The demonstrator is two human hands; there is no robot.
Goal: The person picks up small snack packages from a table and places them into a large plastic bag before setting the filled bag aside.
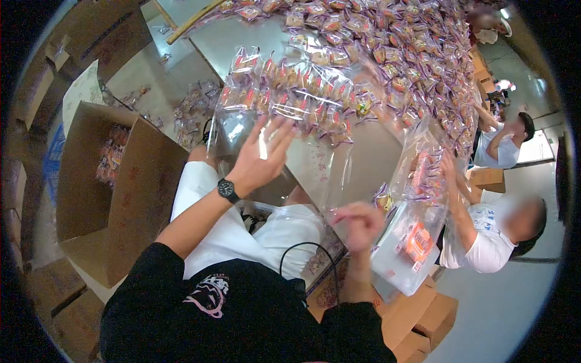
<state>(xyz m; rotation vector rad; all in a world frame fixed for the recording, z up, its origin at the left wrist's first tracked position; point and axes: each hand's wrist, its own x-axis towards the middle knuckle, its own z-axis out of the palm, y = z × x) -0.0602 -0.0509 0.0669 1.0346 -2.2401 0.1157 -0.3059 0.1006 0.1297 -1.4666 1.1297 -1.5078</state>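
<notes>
A large clear plastic bag [342, 175] lies across the tabletop in front of me, with rows of small wrapped snacks [290, 97] inside its far part. My left hand [266, 154], with a black watch at the wrist, reaches over the bag near the lowest row; its fingers are stretched out and hold nothing. Lower right, my right hand [361, 224] is slightly blurred, its fingers curled and pinched at the bag's loose near edge. Beside it lies a stack of flat clear bags [393, 266] with orange printing.
A heap of wrapped snacks [411, 60] covers the table's far right. An open cardboard box [145, 181] holding packed snacks stands at left. On the right, a co-worker's hands [449, 172] handle another filled bag [423, 163]. More cardboard boxes [417, 314] are at lower right.
</notes>
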